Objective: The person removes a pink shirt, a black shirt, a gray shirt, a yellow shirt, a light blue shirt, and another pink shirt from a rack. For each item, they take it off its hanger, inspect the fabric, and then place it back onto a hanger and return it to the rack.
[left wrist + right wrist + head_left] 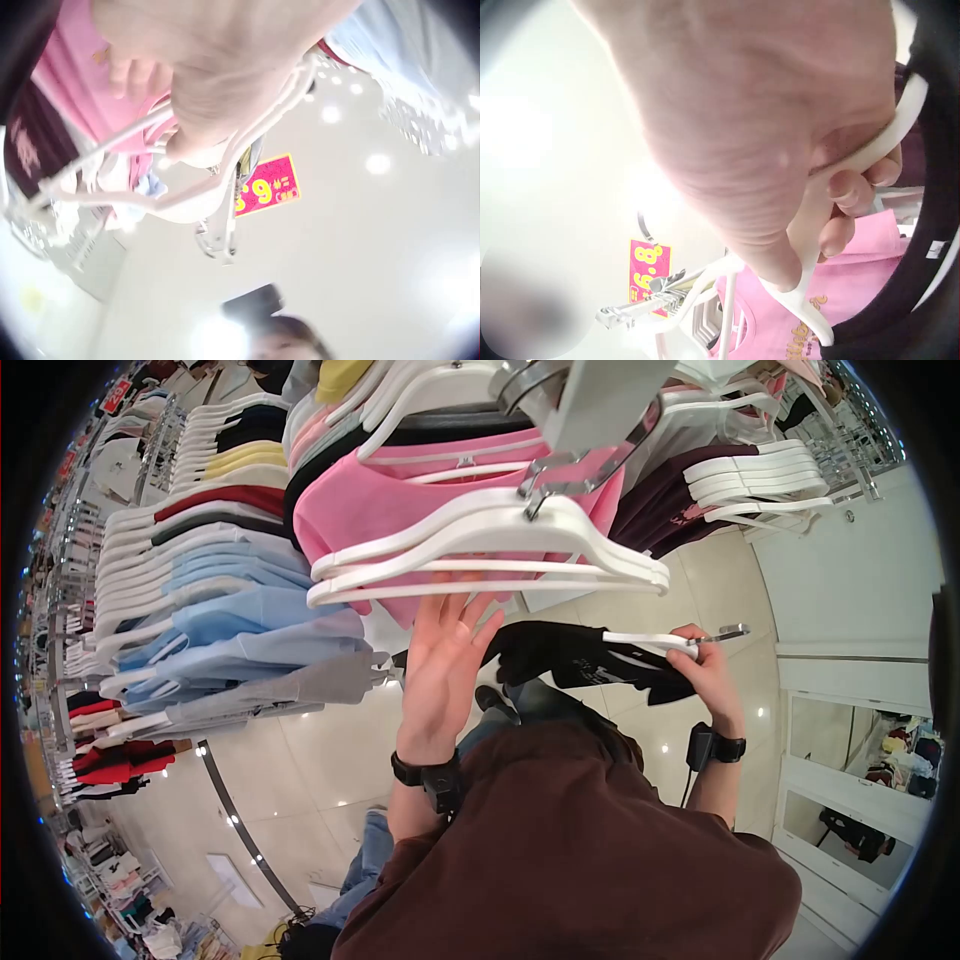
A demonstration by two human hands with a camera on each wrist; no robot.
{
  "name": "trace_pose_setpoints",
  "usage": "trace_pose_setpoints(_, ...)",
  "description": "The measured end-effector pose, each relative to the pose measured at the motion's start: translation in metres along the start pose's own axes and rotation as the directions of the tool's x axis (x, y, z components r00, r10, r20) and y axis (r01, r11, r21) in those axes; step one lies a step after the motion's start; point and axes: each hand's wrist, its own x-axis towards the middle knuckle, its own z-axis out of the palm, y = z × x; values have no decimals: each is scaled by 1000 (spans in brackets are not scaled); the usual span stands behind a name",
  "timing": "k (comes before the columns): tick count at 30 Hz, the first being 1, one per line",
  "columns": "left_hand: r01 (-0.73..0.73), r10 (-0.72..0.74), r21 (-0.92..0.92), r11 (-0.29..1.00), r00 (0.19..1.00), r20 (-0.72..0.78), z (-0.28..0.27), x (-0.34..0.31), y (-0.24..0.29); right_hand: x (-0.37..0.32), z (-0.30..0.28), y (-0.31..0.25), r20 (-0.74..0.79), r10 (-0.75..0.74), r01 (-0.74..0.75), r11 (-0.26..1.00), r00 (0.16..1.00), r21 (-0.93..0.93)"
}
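My left hand (440, 680) is raised with its fingers extended, just below white hangers (570, 535) that carry no garment. Behind these hangers hangs a pink top (340, 510). In the left wrist view, a bare hanger (187, 202) passes close by the thumb, and the fingertips overlap the pink fabric (82, 67). Off to the right, my right hand (715, 680) grips a white hanger (650, 643) near its metal hook. A black garment (560, 655) hangs on it, held away from the rail. The right wrist view shows thumb and fingers wrapped around that hanger (806, 217).
Light-blue shirts (240, 615) and other clothes crowd the rack at left. A metal rail end (590, 420) juts out overhead. More hangers (755, 475) with dark clothes stand at upper right, beside a white cabinet (850, 590). Another person's jeans (365, 860) show at lower left.
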Motion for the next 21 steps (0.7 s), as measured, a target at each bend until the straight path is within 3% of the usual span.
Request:
trace_pose_setpoints(1, -10, 10, -222, 975, 1000, 0, 5, 8, 2, 4, -6, -2, -23, -1, 1, 1000, 1000, -27)
trace_pose_setpoints(3, -14, 11, -272, 962, 1000, -12, 9, 14, 0, 15, -18, -5, -5, -21, 21, 999, 1000, 27)
trace_pose_setpoints(5, 55, -104, -423, 905, 990, -93, 2, 16, -3, 33, -29, -10, 77, -106, 109, 994, 991, -29)
trace_pose_setpoints(7, 64, -113, -353, 933, 986, -119, -10, -1, -3, 53, -27, -28, 142, -158, 161, 987, 977, -11)
trace_pose_setpoints(12, 2, 6, -204, 979, 999, 36, -33, -39, -3, 82, -17, -91, 387, -201, 239, 970, 900, -53)
trace_pose_setpoints(15, 16, -12, -196, 981, 1000, 23, -31, -46, 3, 98, -9, -133, 401, -233, 273, 961, 886, -45)
trace_pose_setpoints(18, 51, -44, -148, 988, 998, 52, -36, -47, -2, 110, 1, -177, 454, -392, 461, 886, 800, -47)
trace_pose_setpoints(19, 33, -27, -142, 989, 999, 41, -32, -44, -4, 112, 6, -190, 476, -437, 529, 845, 763, -72)
trace_pose_setpoints(20, 22, -35, -171, 985, 997, -72, -25, -40, -8, 119, 12, -198, 465, -574, 692, 710, 674, -127)
trace_pose_setpoints(21, 9, -47, -202, 979, 982, -182, -19, -36, -11, 124, 19, -208, 472, -580, 700, 704, 664, -120)
